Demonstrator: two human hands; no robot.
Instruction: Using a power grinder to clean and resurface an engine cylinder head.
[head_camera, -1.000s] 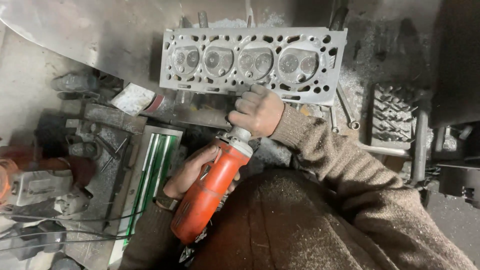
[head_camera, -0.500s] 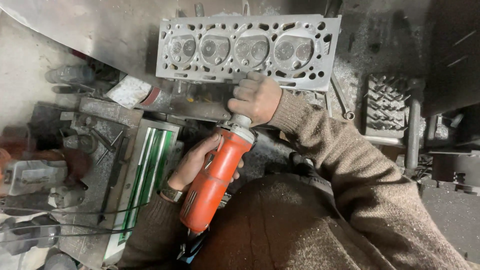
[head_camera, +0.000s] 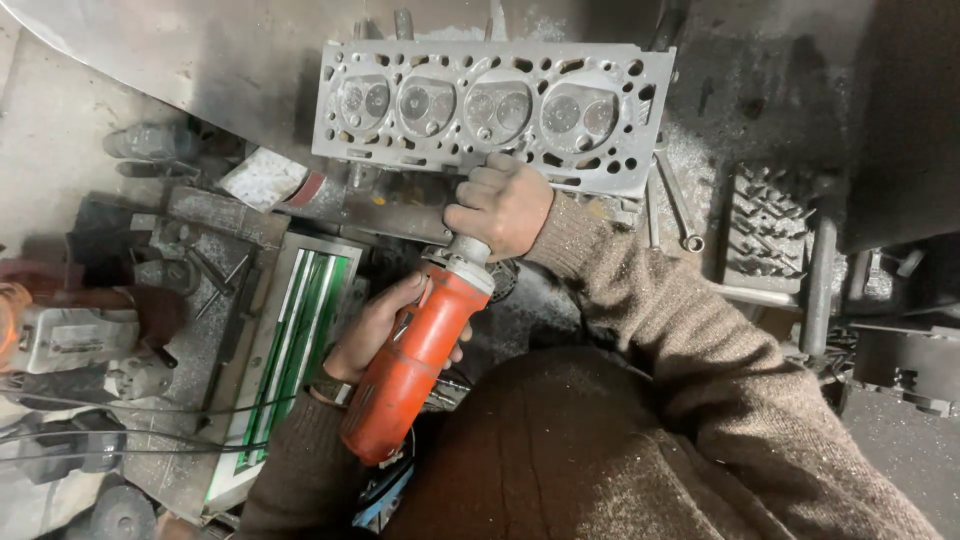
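I hold an orange power grinder (head_camera: 410, 370) with both hands. My left hand (head_camera: 375, 330) wraps the orange body from the left side. My right hand (head_camera: 500, 205) is closed over the tool's metal front end, right at the near edge of a grey engine cylinder head (head_camera: 490, 110). The head lies flat with its row of round combustion chambers facing up. The tool's working tip is hidden under my right hand.
A wrench (head_camera: 675, 210) lies right of the cylinder head. A spiked metal block (head_camera: 765, 235) sits further right. A green and white case (head_camera: 290, 340) lies left of my arm. Tools and cables (head_camera: 80, 340) clutter the far left.
The view has shifted slightly, so the cylinder head and my hands sit a little higher in frame. My grip on the grinder is unchanged.
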